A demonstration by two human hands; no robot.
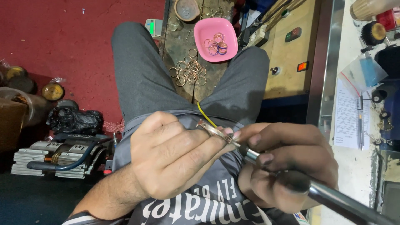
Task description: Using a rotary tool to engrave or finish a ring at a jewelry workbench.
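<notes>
You hold a thin metal ring (212, 130) between the fingers (208, 143) of your left hand (171, 162), thumb and forefinger pinching it from the left, near your lap. Your right hand (287, 162) is wrapped tight round a steel rod (333, 198), whose long axis runs from the near right corner up and left, its tip meeting the ring, apparently passing through it, though the view is tight there. Both hands touch the work; the left alone carries the ring. Farther off, between your knees, one dark wooden bench (179, 41) carries a loose heap of perhaps two dozen copper-coloured rings (188, 71) and one pink dish (216, 39) holding about five more. A yellow wire (206, 115) trails just beyond your fingers.
</notes>
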